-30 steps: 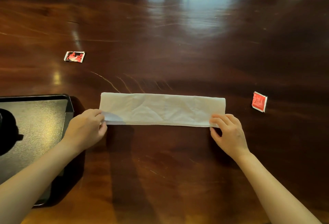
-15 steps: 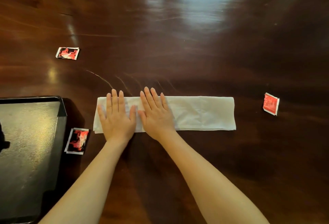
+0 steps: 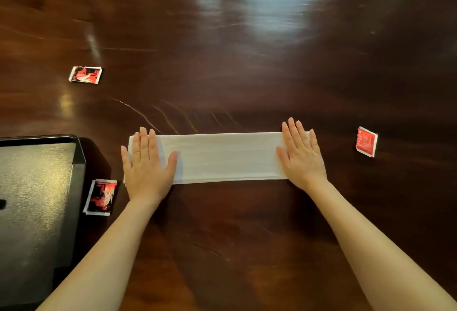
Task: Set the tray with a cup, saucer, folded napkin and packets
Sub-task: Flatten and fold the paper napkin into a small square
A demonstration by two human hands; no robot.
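Note:
A white napkin (image 3: 222, 157), folded into a long strip, lies flat on the dark wooden table. My left hand (image 3: 146, 164) presses flat on its left end with straight fingers. My right hand (image 3: 303, 154) presses flat on its right end the same way. A black tray (image 3: 76, 162) sits at the left edge of the view. One red and black packet (image 3: 101, 197) lies just right of the tray, another (image 3: 85, 75) farther back on the left. A red packet (image 3: 366, 141) lies to the right of the napkin. No cup or saucer is in view.
The glossy brown table (image 3: 235, 51) stretches far back with bright reflections. A small dark shape (image 3: 2, 203) shows on the tray at the frame's left edge.
Both hands let go of the napkin's near corners and laid flat on it. They then slid apart from the left-middle to the two ends. The packet beside the tray came into view.

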